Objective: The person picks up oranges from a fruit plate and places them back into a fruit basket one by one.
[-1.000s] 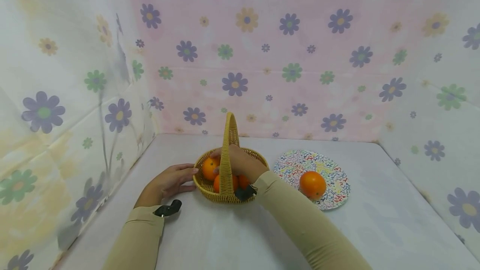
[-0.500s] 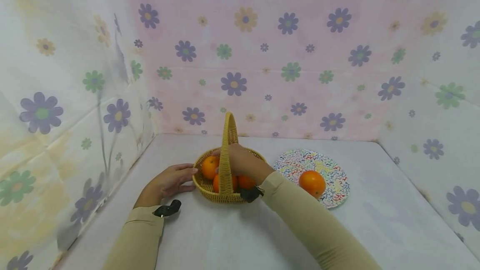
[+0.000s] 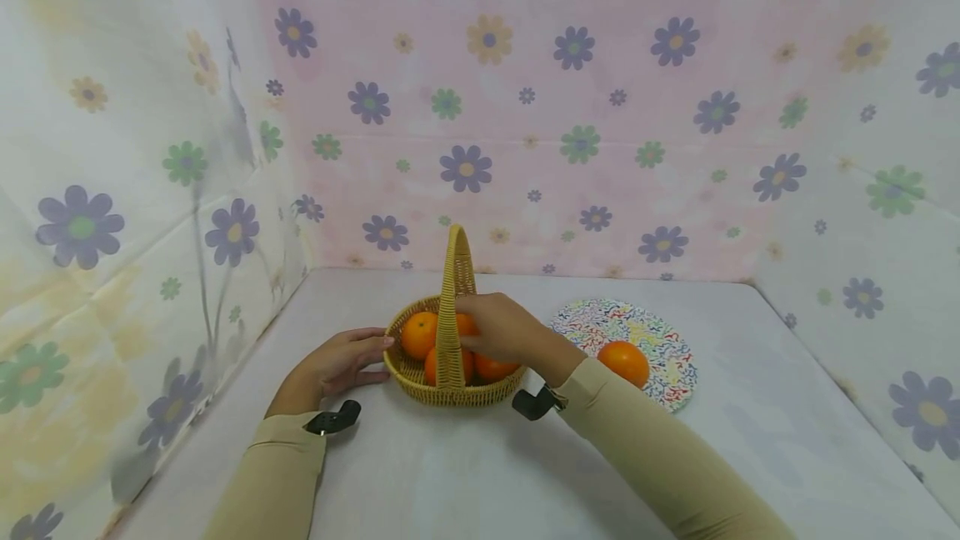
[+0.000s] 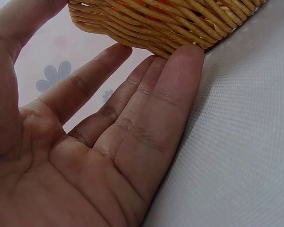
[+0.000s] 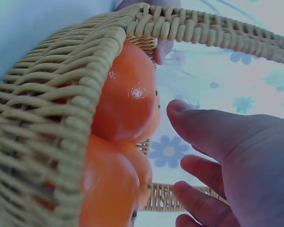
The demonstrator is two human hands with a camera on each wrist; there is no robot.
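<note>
A yellow wicker basket (image 3: 427, 394) with a tall arched handle (image 3: 450, 307) stands on the table, holding several oranges (image 3: 418, 335). My left hand (image 3: 341, 363) rests its fingertips on the basket's left side. In the left wrist view its fingers (image 4: 173, 94) reach up to the woven wall. My right hand (image 3: 504, 327) hovers at the basket's right side, behind the handle. Seen from the right wrist, its thumb (image 5: 208, 127) and fingers are apart from the oranges (image 5: 125, 94) and grip nothing. Handle and hand partly cover the oranges at the back.
Right of the basket lies a round plate (image 3: 671, 361) with a multicoloured squiggle pattern. One orange (image 3: 624, 362) sits on it, partly behind the right sleeve (image 3: 645, 432). Flower-printed cloth (image 3: 525, 190) surrounds the white table (image 3: 435, 473) at back and sides.
My right hand has let go of an orange inside the basket and drawn back to the right, uncovering more of the oranges. My left hand has stayed at the basket's left side.
</note>
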